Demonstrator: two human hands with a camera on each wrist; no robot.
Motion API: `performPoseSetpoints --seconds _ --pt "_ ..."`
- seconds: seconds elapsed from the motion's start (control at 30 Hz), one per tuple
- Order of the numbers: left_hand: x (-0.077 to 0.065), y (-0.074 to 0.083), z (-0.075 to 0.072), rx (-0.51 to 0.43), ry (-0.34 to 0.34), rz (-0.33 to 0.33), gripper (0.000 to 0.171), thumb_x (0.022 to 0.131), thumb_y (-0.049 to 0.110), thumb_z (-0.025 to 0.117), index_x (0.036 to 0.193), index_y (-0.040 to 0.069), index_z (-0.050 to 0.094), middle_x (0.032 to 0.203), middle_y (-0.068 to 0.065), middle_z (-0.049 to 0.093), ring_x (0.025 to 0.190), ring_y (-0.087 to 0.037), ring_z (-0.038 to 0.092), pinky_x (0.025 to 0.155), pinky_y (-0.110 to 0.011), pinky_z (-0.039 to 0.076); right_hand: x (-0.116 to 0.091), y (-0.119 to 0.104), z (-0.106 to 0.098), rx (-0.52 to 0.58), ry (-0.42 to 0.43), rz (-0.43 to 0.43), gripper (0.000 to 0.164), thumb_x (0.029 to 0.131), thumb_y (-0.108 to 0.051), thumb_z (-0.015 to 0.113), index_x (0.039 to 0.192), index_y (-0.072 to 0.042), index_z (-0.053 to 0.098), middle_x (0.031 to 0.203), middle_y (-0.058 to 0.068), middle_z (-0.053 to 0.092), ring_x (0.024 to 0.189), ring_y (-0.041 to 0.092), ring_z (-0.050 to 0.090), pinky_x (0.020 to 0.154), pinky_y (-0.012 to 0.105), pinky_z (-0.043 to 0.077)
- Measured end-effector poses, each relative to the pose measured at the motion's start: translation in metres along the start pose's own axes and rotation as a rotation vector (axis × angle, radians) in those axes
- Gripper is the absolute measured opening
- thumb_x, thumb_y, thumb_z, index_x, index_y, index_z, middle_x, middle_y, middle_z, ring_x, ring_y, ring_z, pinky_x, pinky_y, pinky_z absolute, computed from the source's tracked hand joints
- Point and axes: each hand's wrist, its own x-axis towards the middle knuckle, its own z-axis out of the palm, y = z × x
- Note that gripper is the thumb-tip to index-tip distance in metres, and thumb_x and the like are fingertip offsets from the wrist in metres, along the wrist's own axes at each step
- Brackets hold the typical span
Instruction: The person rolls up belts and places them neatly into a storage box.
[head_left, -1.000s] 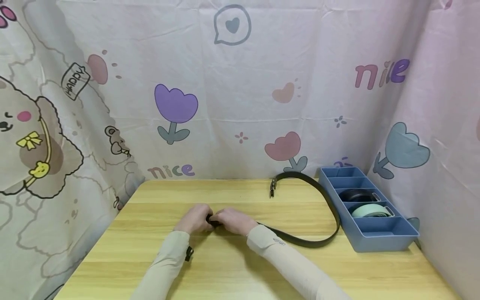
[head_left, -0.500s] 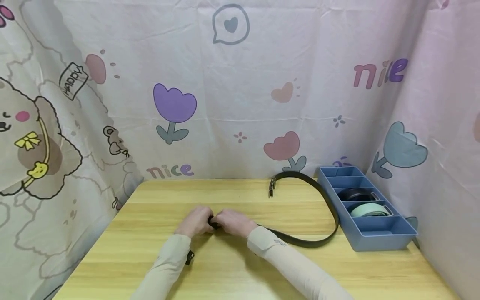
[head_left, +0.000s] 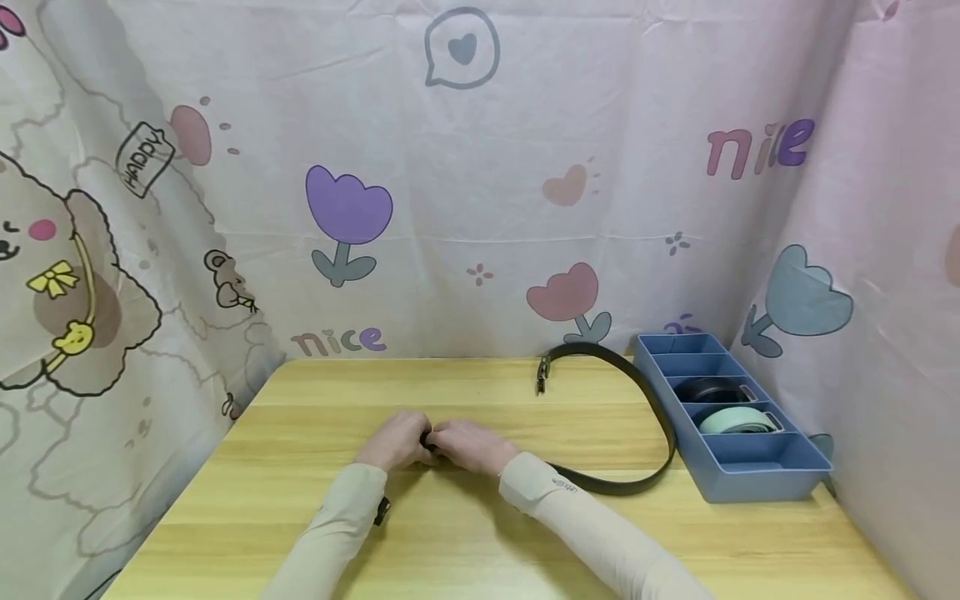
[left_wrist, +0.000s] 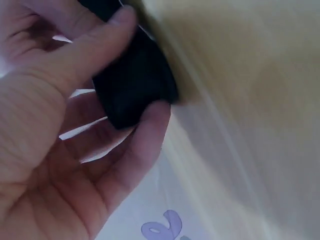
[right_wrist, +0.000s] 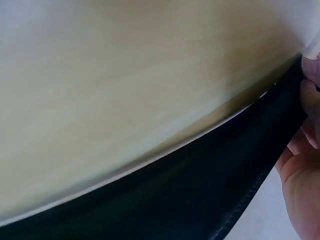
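A long black belt (head_left: 611,485) curves across the table, its metal buckle (head_left: 542,375) lying at the back. Its other end is bent over into a small curl between both hands. My left hand (head_left: 397,442) grips this curl; in the left wrist view the thumb and fingers close around the folded black strap (left_wrist: 135,80). My right hand (head_left: 474,444) holds the belt close beside the left, its fingertips partly hidden in the head view. The strap (right_wrist: 190,185) runs large through the right wrist view, up to fingers at the right edge.
To the right stands a blue divided box (head_left: 772,485). It holds a rolled black belt (head_left: 708,389) and a rolled mint-green belt (head_left: 738,421) in separate compartments. A patterned curtain (head_left: 465,208) hangs behind the wooden table (head_left: 247,492). A small black device (head_left: 382,511) sits at the left wrist.
Both hands have shifted very slightly right, staying together on the belt's end. Less of the black curl shows between them. The buckle end stays where it lies.
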Motion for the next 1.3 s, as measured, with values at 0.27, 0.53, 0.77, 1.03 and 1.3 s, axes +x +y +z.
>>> performPoseSetpoints --seconds 0.27,0.53,0.77,1.03,1.3 --pt "0.001 0.001 -0.003 0.008 -0.055 0.068 0.024 0.062 0.005 0.087 0.076 0.019 0.073 0.078 0.007 0.069 0.072 -0.009 0.057 0.072 -0.032 0.050 -0.010 0.006 -0.001 0.029 -0.005 -0.032 0.023 0.093 -0.011 0.066 0.115 -0.014 0.068 0.113 0.000 0.070 0.098 0.006 0.066 0.085 0.011 0.047" --pt "0.001 0.004 -0.001 0.019 -0.037 0.048 0.022 0.066 0.021 0.089 0.067 0.016 0.068 0.064 0.008 0.061 0.060 -0.009 0.051 0.059 -0.028 0.045 -0.007 -0.002 -0.001 -0.008 -0.023 0.043 0.007 0.091 -0.011 0.066 0.091 -0.019 0.067 0.087 -0.007 0.068 0.073 -0.001 0.055 0.067 0.009 0.043" --pt "-0.001 0.005 0.000 0.011 -0.052 0.108 0.019 0.068 0.015 0.088 0.072 0.015 0.070 0.069 0.007 0.064 0.062 -0.006 0.051 0.059 -0.024 0.045 -0.009 0.000 -0.002 0.019 -0.027 -0.009 0.006 0.094 -0.014 0.064 0.098 -0.017 0.069 0.093 -0.005 0.069 0.078 -0.001 0.059 0.070 0.008 0.044" --pt "-0.002 0.006 0.001 -0.025 -0.041 0.064 0.023 0.066 0.020 0.090 0.071 0.014 0.068 0.066 0.007 0.061 0.059 -0.008 0.052 0.056 -0.024 0.045 -0.008 -0.003 -0.009 0.039 -0.071 0.023 0.007 0.094 -0.016 0.065 0.088 -0.017 0.068 0.078 -0.007 0.066 0.062 -0.001 0.050 0.058 0.008 0.039" --pt "-0.001 0.004 0.003 -0.001 -0.030 0.072 0.021 0.066 0.018 0.089 0.073 0.015 0.070 0.070 0.006 0.064 0.063 -0.010 0.053 0.062 -0.029 0.047 -0.015 0.000 -0.009 0.017 -0.091 -0.005 0.009 0.093 -0.011 0.066 0.100 -0.017 0.068 0.089 -0.004 0.069 0.071 -0.001 0.055 0.064 0.007 0.041"
